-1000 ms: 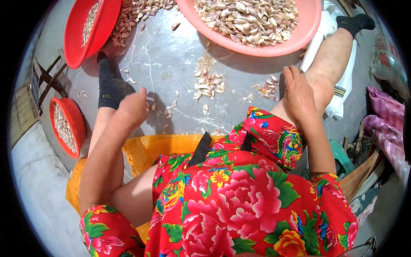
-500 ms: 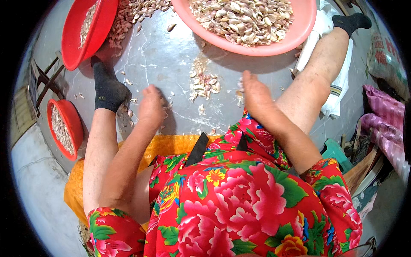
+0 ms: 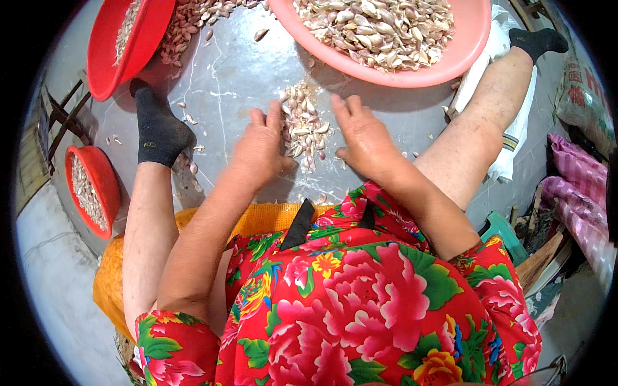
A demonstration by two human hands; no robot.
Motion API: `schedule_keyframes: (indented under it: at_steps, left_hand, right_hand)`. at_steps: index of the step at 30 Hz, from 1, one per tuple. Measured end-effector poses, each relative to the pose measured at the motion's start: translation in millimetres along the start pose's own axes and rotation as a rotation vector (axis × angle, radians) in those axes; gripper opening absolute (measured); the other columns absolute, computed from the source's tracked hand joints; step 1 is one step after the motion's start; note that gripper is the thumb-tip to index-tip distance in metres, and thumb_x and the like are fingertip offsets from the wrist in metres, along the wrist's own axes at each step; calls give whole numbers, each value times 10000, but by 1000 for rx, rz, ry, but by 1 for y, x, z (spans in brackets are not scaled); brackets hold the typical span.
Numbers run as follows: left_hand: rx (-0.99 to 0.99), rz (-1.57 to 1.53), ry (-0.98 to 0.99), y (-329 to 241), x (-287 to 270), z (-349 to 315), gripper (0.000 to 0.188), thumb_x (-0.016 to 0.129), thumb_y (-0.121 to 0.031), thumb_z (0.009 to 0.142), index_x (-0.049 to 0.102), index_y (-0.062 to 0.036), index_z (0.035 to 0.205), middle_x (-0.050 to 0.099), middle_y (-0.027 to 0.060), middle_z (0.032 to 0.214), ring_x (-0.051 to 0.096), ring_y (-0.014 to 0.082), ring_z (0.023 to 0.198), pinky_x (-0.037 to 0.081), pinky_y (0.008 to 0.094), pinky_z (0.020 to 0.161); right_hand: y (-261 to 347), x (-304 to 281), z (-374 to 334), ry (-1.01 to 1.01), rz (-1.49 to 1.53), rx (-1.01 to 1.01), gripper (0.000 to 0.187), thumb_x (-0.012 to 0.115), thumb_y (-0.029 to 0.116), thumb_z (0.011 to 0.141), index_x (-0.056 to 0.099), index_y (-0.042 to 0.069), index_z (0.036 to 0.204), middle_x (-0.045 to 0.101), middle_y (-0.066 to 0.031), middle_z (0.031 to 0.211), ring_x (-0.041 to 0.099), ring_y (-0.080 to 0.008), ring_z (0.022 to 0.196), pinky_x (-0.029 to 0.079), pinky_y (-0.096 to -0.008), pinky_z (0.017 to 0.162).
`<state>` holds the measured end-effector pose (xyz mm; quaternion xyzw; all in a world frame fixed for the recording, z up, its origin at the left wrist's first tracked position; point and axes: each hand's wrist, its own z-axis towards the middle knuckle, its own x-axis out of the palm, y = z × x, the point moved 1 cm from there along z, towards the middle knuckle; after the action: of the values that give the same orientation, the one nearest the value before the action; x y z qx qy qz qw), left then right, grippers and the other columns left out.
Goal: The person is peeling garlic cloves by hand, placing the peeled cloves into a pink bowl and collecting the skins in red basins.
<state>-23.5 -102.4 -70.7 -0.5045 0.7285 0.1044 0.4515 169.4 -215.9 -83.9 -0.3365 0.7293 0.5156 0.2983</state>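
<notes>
Grey floor, small garlic pile (image 3: 302,128) between my hands. Left hand (image 3: 261,148) and right hand (image 3: 364,132) both open, flat, cupping the pile's sides, gripping nothing. Looks like gathering step; next needs palms closing in to scoop.

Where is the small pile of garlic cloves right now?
In the head view, the small pile of garlic cloves lies on the grey floor between the left hand and right hand, just below the pink basin.

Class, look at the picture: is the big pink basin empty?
No, the pink basin is heaped with garlic cloves almost across its whole inside.
</notes>
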Motion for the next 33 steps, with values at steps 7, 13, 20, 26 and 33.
schedule_keyframes:
  at_steps: [7,13,20,26,33]
  left_hand:
    - [32,-110,-41,-7,16,21,1034,874,-72,641,291,-71,1496,491,266,1262,634,488,1043,566,533,867]
    - [146,-264,-204,-3,26,25,693,721,1,781,398,-38,1393,526,282,1198,611,505,1045,537,526,864]
    - [109,-733,-247,8,51,30,451,606,52,880,465,-5,1304,578,191,1200,604,281,1079,494,412,948]
    - [-74,-907,-123,-2,32,28,352,501,95,871,481,5,1210,631,190,1087,617,262,1015,496,383,898]
    - [208,-728,-307,-62,-54,11,460,478,104,862,490,-2,1310,599,101,1171,569,191,1091,481,340,954]
  right_hand:
    - [20,16,44,-19,11,-105,643,735,-27,746,467,4,1330,550,-263,1159,679,-439,978,600,-477,782]
    - [25,38,50,-48,151,-145,336,622,4,848,522,-1,1168,571,-294,1118,671,-463,964,579,-513,800]
    - [48,48,47,-115,440,2,334,616,-14,825,510,-23,1142,571,-308,1127,614,-521,1027,519,-563,877]
    - [45,51,47,-128,545,30,335,628,-18,804,512,-58,1117,589,-333,1130,611,-507,1060,501,-554,919]
    - [57,-38,36,-439,551,-91,353,551,-60,802,440,-53,1137,541,-326,1105,561,-528,1067,471,-576,918]
